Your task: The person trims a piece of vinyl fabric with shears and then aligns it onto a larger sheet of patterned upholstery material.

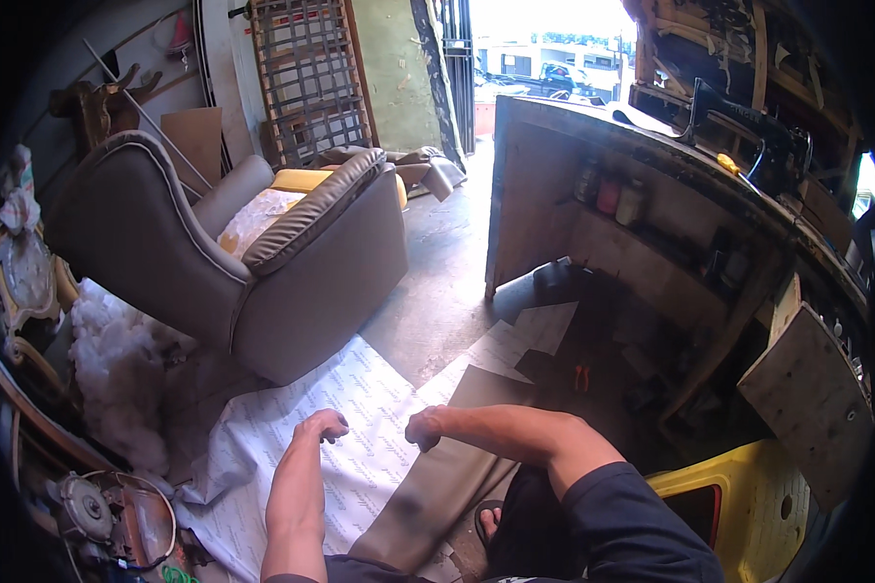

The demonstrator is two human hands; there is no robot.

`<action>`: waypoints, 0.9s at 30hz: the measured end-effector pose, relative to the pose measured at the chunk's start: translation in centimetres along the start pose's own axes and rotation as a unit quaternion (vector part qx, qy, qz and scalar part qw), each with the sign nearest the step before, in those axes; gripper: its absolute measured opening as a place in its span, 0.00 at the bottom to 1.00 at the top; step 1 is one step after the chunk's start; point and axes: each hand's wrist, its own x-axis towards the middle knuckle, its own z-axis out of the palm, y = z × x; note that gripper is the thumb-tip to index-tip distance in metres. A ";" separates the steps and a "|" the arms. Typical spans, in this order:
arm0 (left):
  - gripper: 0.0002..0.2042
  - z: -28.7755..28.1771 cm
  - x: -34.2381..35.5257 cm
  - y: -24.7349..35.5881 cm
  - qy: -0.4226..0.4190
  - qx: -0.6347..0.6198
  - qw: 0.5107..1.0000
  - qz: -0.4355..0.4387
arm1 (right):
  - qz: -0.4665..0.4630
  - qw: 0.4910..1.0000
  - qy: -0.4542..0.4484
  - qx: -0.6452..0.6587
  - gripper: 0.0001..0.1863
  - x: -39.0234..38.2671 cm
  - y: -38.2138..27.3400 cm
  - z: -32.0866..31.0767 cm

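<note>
A large sheet of upholstery material [360, 476] lies on the floor before me, its printed white backing facing up. Along its right side a brown strip of the same kind of material [433, 486] shows its smooth face. My left hand [327, 426] is over the white backing with its fingers curled; whatever they hold, if anything, is hidden. Closed at the border between white and brown, my right hand [423, 428] seems to grip the sheet's edge. Beyond both hands stands a brown armchair [321, 272], with loose white stuffing [258, 219] on its seat.
White fibre filling [117, 360] is heaped at the left. To the right stand a workbench [530, 185] with a sewing machine [724, 126] and a yellow plastic stool [763, 496]. Orange-handled pliers [581, 378] lie on the floor. A webbed frame [311, 83] leans at the back.
</note>
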 end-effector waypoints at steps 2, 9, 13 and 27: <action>0.18 0.1 0.1 -0.2 0.000 -0.003 1.000 0.008 | 0.004 0.999 0.008 0.038 0.16 -0.6 -0.1 -0.3; 0.18 0.2 -0.4 1.3 -0.004 0.010 1.000 0.020 | -0.009 0.998 0.022 0.058 0.17 0.4 1.4 1.5; 0.18 0.2 -0.6 0.1 -0.005 0.011 1.000 0.011 | -0.019 0.999 0.027 0.037 0.16 0.6 0.6 0.6; 0.18 0.3 -0.5 0.1 -0.012 0.003 1.000 0.004 | -0.010 0.999 0.014 0.032 0.16 1.2 0.4 0.7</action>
